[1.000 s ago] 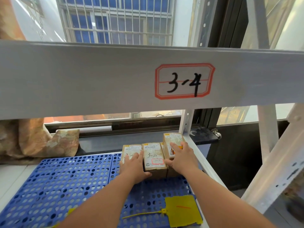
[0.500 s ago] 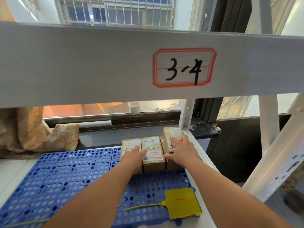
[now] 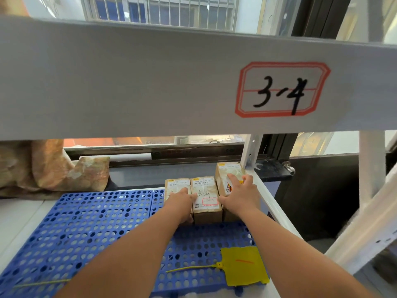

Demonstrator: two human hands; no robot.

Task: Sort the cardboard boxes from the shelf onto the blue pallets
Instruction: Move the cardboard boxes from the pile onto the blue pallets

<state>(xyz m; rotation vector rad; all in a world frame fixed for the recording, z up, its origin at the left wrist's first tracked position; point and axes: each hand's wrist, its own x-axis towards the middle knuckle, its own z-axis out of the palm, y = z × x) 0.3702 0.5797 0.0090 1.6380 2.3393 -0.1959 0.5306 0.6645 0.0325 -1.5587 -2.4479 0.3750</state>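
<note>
Three small cardboard boxes with white labels stand side by side at the far right of the blue perforated pallet (image 3: pixel 90 222). My left hand (image 3: pixel 180 203) lies flat on the left box (image 3: pixel 175 186), fingers reaching toward the middle box (image 3: pixel 206 201), which is marked 3-4. My right hand (image 3: pixel 240 194) rests with spread fingers on the taller right box (image 3: pixel 227 171), thumb at the middle box's edge. Neither hand is closed around a box.
A white shelf beam with a red-framed 3-4 label (image 3: pixel 281 89) hangs just above. A yellow tag (image 3: pixel 242 267) with a tie lies on the pallet's near right. A white upright post (image 3: pixel 250 151) stands behind the boxes. Crumpled brown wrapping (image 3: pixel 71 168) lies at the back left.
The view has shifted left and the beam sits lower relative to before. Both hands stay on the boxes, with the right fingers spread further up the right box.
</note>
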